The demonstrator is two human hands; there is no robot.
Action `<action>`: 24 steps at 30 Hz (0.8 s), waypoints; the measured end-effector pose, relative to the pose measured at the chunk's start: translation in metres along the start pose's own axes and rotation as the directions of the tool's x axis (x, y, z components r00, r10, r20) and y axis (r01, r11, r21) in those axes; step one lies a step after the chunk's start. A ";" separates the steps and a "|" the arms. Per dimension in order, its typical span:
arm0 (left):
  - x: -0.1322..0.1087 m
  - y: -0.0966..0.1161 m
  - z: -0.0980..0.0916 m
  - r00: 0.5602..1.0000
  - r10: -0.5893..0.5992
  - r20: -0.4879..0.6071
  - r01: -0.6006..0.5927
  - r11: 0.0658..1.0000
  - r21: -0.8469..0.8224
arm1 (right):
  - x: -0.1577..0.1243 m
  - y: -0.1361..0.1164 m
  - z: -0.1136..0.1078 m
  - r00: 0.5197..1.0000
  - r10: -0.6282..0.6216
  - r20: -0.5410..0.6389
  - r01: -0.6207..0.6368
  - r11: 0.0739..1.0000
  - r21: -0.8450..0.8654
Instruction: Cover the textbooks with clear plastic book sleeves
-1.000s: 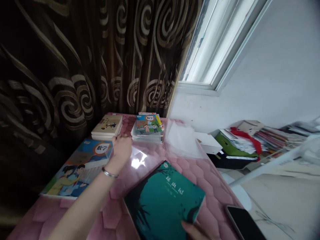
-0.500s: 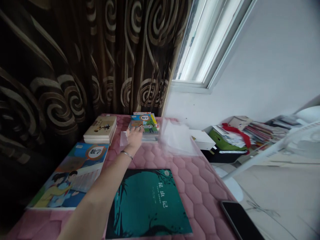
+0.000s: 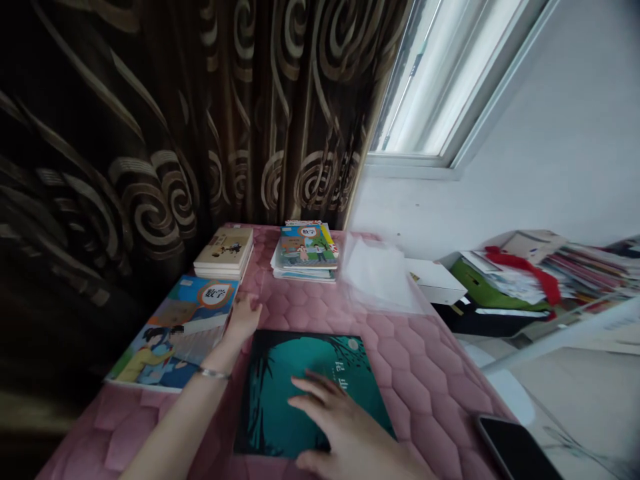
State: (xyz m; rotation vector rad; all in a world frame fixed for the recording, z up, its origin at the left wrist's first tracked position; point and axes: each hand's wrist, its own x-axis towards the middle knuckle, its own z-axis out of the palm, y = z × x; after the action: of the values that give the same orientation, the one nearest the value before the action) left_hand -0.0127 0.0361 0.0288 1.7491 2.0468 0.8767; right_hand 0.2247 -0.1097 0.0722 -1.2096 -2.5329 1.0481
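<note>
My left hand [image 3: 244,316], with a metal bracelet at the wrist, is beside the right edge of a large blue math textbook [image 3: 173,337]. Its fingers are loosely bent and hold nothing that I can see. Over a teal picture book [image 3: 285,393] my right hand [image 3: 335,417] is spread open; whether it touches the cover I cannot tell. Farther back, a stack of books topped by a smaller math textbook [image 3: 307,247] sits by the curtain. To its left lies a pile of beige books [image 3: 223,252].
Pink quilted padding [image 3: 410,360] covers the surface. Translucent plastic sheets [image 3: 377,273] and a white box [image 3: 436,280] are at the back right. A black phone [image 3: 517,450] rests at the right edge. Dark curtain [image 3: 200,133] hangs behind, and papers fill a green bag [image 3: 495,287].
My left hand has drawn back from the far book stack toward the large textbook. My right hand has come into view over the teal book. The view has turned slightly left.
</note>
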 end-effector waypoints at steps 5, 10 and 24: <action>-0.031 -0.023 0.013 0.999 -0.042 0.008 0.043 0.998 -0.041 | 0.019 0.013 0.035 0.995 -0.057 0.087 0.072 0.982 -0.177; -0.039 -0.023 0.020 0.999 0.033 0.008 -0.033 0.997 -0.064 | 0.021 0.013 0.034 0.996 -0.046 0.073 0.061 0.975 -0.214; -0.049 -0.022 -0.004 0.869 0.443 0.221 -0.410 0.894 -0.181 | 0.013 -0.007 0.016 0.991 -0.102 0.086 0.125 0.936 -0.329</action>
State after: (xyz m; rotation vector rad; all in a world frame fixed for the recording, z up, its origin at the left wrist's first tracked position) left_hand -0.0222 -0.0141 0.0104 2.1555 1.4279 0.8223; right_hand 0.2056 -0.1116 0.0625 -1.0963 -2.8801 0.6612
